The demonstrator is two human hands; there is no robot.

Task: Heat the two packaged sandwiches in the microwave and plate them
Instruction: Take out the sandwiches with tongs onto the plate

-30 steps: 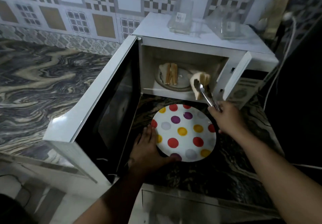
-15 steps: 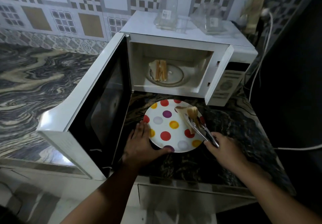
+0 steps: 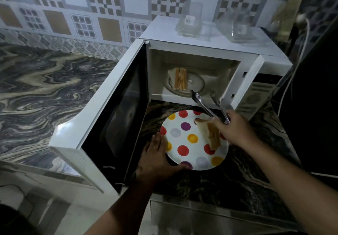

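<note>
1 sandwich (image 3: 210,134) lies on the polka-dot plate (image 3: 184,143), on the plate's right half, its long side angled toward the microwave (image 3: 201,66). The plate sits on the dark marbled table (image 3: 219,183) directly in front of the microwave's open cavity. The second sandwich (image 3: 180,79) stands on edge on the glass turntable (image 3: 195,84) inside the cavity, on the turntable's left side.

Right hand (image 3: 236,130) hovers over the plate's right rim, its grip closed around the handle end of metal tongs (image 3: 206,105). The tong arms are spread and carry nothing; their tips sit at the cavity's front lip, between plate and turntable, apart from both sandwiches.

Left hand (image 3: 155,161) lies flat on the table at the plate's left-front rim, fingers spread, thumb along the plate's near edge; it steadies the plate rather than gripping it.

The microwave door (image 3: 102,125) is swung fully open to the left of the plate, dark window facing the plate. The control panel (image 3: 256,97) is to the right of the cavity; markings too blurred to read.

On top of the microwave, 2 clear plastic containers (image 3: 190,20) stand side by side, each with a small label. A white cable (image 3: 292,73) runs down right of the microwave. Patterned tiled wall (image 3: 91,6) behind.
</note>
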